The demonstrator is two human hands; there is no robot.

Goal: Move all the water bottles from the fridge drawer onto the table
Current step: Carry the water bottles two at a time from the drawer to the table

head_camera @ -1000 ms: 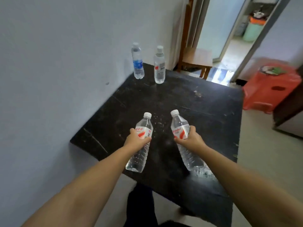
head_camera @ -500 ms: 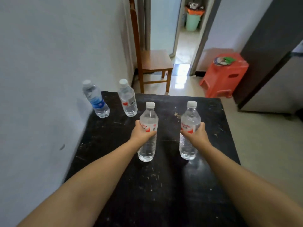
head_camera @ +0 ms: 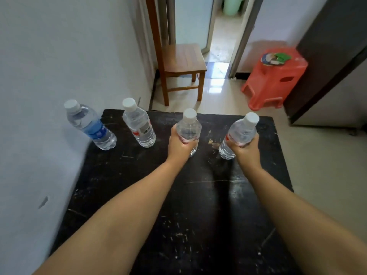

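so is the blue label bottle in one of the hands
No, the blue label bottle stands free by the wall, while the left hand and right hand each grip a red label bottle.

A second ago both hands held their bottles tilted in the air over the near part of the tabletop [head_camera: 198,215]. Half a second ago the bottles were upright near the middle. Now the left hand [head_camera: 178,144] and right hand [head_camera: 246,150] have carried them on toward the far edge. The left bottle [head_camera: 188,128] now stands in line with the blue-label bottle [head_camera: 91,128] and the red-label bottle [head_camera: 139,126]. The right bottle [head_camera: 238,135] is just beside it, toward the far right corner; both bases look down on the tabletop.
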